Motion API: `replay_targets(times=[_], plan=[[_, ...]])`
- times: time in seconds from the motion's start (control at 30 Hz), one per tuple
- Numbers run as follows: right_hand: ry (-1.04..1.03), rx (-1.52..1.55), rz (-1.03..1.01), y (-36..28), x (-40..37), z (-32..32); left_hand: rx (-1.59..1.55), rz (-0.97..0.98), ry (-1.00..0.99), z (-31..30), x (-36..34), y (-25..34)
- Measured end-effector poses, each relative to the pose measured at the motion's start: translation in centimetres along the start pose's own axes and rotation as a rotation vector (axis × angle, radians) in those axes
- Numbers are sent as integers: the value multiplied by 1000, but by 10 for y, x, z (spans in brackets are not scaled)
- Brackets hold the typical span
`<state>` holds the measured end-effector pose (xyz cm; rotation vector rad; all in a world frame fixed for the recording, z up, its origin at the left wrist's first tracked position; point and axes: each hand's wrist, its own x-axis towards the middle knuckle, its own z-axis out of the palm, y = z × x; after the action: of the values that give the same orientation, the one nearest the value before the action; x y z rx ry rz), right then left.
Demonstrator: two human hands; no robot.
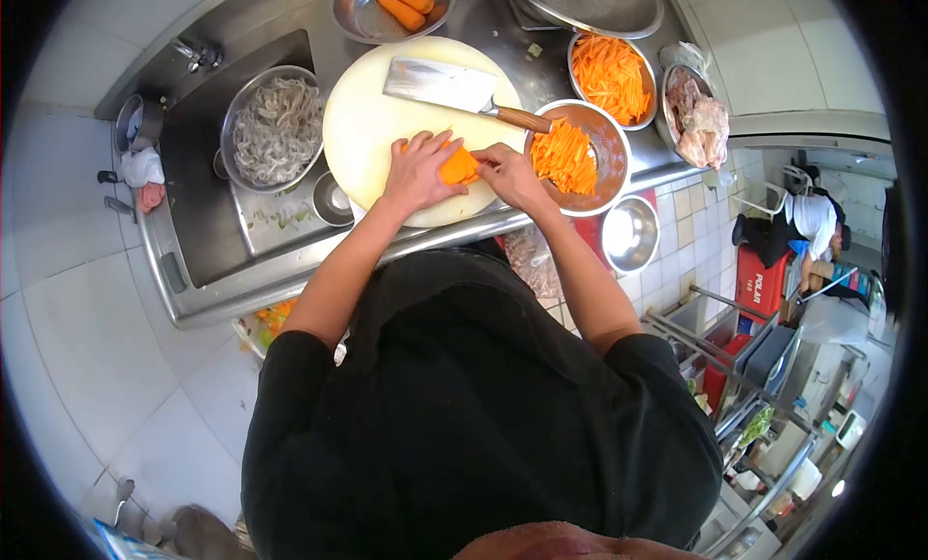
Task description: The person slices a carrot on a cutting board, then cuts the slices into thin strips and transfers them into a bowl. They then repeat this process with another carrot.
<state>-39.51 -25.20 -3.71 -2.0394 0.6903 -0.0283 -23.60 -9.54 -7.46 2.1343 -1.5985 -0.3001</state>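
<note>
A stack of orange carrot slices (458, 166) lies on the round, pale cutting board (367, 105). My left hand (420, 173) covers the left side of the slices, its fingers curved over them. At the right end of the stack, my right hand (510, 176) pinches the edge with closed fingertips. Beyond both hands a cleaver (440, 83) rests flat on the board, its wooden handle reaching over the rim of a colander (613, 159). Shredded carrot (563, 159) sits in that colander, just right of my right hand.
Whole carrots (406, 9) lie in a steel bowl at the back. More shredded carrot (611, 78) and a bowl of raw meat (698, 120) stand at right. Left, a bowl of greyish strips (278, 125) sits in the sink (198, 212). A person (812, 221) is farther off at right.
</note>
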Motion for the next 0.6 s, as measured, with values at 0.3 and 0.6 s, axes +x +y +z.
replay_targets(times=[0.3,0.6], plan=[[276,-217,-302,16,-27,42,180,-13,-21,-1,-28,17],[237,-172,-240,18,-28,36,-642,-85,71,-48,-30,-47]])
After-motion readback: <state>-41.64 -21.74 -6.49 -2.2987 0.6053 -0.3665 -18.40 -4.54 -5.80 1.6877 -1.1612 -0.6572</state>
